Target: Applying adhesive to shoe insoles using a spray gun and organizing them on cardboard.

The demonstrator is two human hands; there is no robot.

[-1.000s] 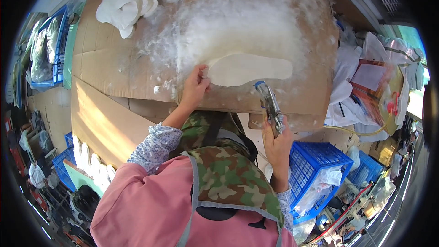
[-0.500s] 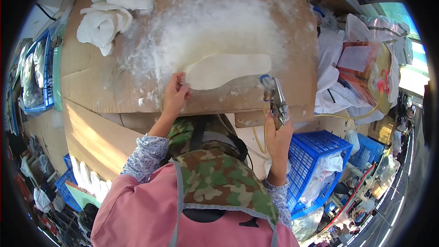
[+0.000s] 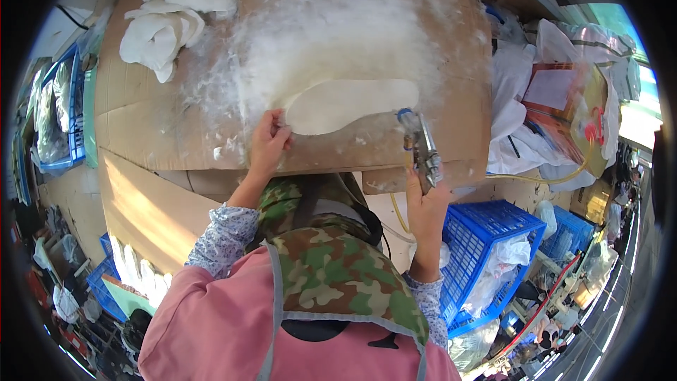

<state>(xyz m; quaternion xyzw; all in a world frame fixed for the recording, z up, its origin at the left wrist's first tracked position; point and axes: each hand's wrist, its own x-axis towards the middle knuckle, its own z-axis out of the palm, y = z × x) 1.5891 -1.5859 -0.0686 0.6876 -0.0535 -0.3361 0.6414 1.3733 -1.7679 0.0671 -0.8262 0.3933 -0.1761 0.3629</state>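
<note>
**Two hands at work: one at the edge of a white insole, one gripping a spray gun**

Seen from above, a white, foot-shaped insole (image 3: 352, 104) lies flat near the front of a cardboard-covered table (image 3: 462, 142), its length running left to right. The left hand (image 3: 270, 142) is at its left end, fingers curled, thumb and forefinger pinching the rim. The right hand (image 3: 427, 204) is wrapped around the handle of a metal spray gun (image 3: 424, 147); exactly how each finger sits on it is hard to tell. The gun's blue-tipped nozzle points away from the person, just beside the insole's lower edge near its right end. A yellowish hose (image 3: 398, 213) hangs below the gun.

Beyond the insole, the cardboard is coated with white, wispy residue (image 3: 331, 35). At the far left of the table sits a heap of curled white pieces (image 3: 163, 37).

The person wears a pink top (image 3: 211, 324), patterned sleeves (image 3: 220, 243) and a camouflage apron (image 3: 345, 261). To the right of the right forearm stands a blue plastic crate (image 3: 465, 240) containing a clear bag (image 3: 499, 268); white sheeting (image 3: 508, 92) lies beyond the table's right edge.
</note>
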